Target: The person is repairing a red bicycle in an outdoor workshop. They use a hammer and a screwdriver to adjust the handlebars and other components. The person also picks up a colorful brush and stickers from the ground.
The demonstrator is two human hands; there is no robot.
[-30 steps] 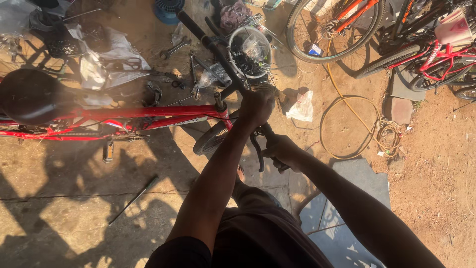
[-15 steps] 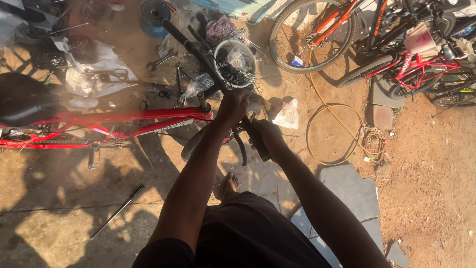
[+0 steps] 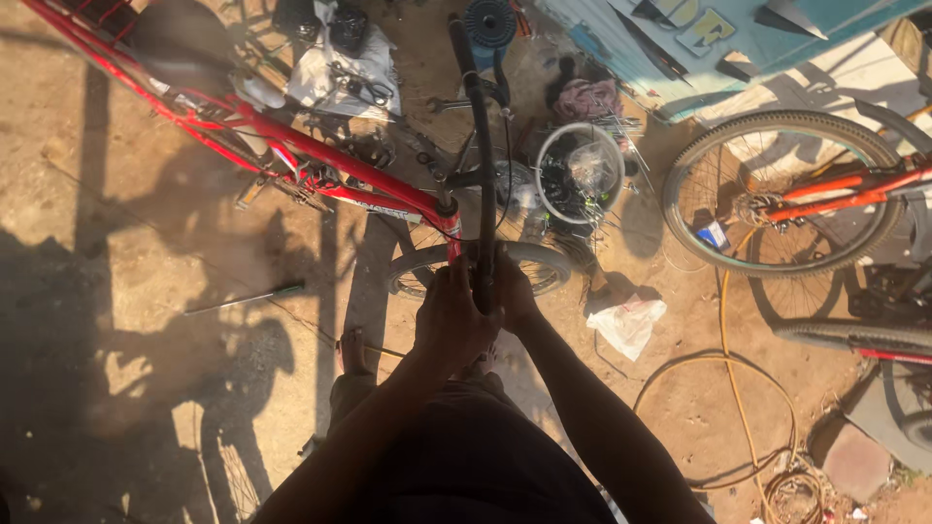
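A red bicycle (image 3: 291, 155) stands on the dirt in front of me, its frame running from upper left to its front wheel (image 3: 544, 262). The black handlebar (image 3: 476, 126) runs straight away from me. My left hand (image 3: 451, 315) is wrapped around the near end of the handlebar. My right hand (image 3: 513, 291) grips the same near end from the right side, touching the left hand. My bare foot (image 3: 354, 349) shows below the wheel.
A round white bucket of parts (image 3: 580, 173) sits right of the handlebar. Tools lie on a white sheet (image 3: 340, 68) at the top. A second bicycle wheel (image 3: 786, 189) stands at right. A yellow hose (image 3: 723, 388), a crumpled white bag (image 3: 629, 322) and a thin rod (image 3: 243, 299) lie on the ground.
The view has swung so the red frame now slants up left and the handlebar points straight away. Both hands have come together on the handlebar's near end.
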